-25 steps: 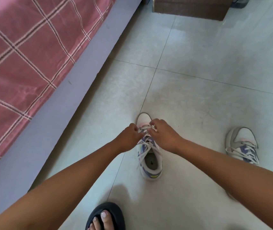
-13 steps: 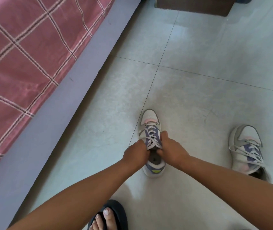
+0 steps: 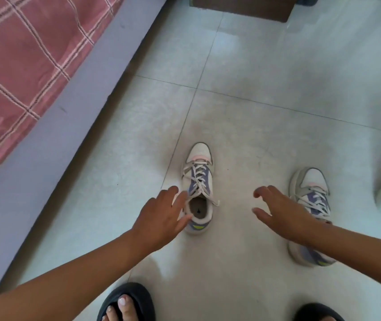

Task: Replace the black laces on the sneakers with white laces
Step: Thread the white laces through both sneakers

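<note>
Floor (image 3: 266, 66) of pale tiles with grout lines; bed (image 3: 22, 66) in pink plaid at left, brown furniture (image 3: 242, 5) at top. Two white-laced sneakers: middle sneaker (image 3: 198, 181), right sneaker (image 3: 310, 188). Left hand (image 3: 159, 216) fingers spread against middle sneaker's collar; right hand (image 3: 282, 212) spread, holding nothing.

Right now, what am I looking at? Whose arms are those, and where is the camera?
There is no machine here. The camera sits on a person's head and looks down, so the arms reaching in from the bottom are that person's own. The left hand has straight fingers that touch the side of the middle sneaker, which stands on the tiled floor. The right hand is open and holds nothing; it is in front of the second sneaker. Both sneakers have white laces threaded in. At the bottom you see the person's feet in black sandals. On the left is a bed with a pink checked sheet.
</note>
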{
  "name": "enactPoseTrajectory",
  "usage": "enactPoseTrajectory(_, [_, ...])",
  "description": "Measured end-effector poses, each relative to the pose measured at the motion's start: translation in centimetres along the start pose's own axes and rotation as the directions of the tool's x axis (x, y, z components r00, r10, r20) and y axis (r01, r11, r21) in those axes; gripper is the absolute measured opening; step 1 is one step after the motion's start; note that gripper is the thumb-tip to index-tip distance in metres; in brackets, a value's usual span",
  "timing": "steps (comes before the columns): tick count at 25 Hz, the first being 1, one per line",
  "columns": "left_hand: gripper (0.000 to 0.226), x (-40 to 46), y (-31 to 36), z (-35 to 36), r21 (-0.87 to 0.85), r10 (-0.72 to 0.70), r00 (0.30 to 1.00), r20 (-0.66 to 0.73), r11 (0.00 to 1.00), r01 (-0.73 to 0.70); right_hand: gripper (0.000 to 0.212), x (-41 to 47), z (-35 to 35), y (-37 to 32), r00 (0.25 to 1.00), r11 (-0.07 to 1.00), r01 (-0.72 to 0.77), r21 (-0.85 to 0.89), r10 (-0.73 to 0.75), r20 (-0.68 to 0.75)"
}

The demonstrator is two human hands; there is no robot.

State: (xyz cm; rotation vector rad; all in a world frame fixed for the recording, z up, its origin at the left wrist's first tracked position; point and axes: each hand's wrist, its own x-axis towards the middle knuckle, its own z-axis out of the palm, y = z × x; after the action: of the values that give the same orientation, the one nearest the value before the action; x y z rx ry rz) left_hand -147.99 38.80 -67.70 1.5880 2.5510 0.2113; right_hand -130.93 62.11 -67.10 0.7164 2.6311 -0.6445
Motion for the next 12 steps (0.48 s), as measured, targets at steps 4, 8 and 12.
enactPoseTrajectory(4, [0.058, -2.8, 1.7, 2.4, -0.223, 0.006, 0.994, 0.112, 0.975, 0.020, 0.042, -7.5, -0.6, 5.7, 0.975, 0.865, -0.216, -0.453, 0.217, -0.049])
enactPoseTrajectory(8, [0.036, -0.6, 2.6, 4.7, -0.460, -0.118, 0.969, 0.218, 0.863, 0.209, 0.029, -10.3, 2.4, 6.4, 0.955, 0.924, -0.287, -0.251, 0.254, -0.155])
enactPoseTrajectory(12, [0.023, 1.1, 3.0, 4.5, -0.498, -0.124, 0.974, 0.192, 0.843, 0.205, 0.019, -8.1, 2.9, 5.9, 0.906, 0.943, -0.330, -0.040, 0.305, -0.294])
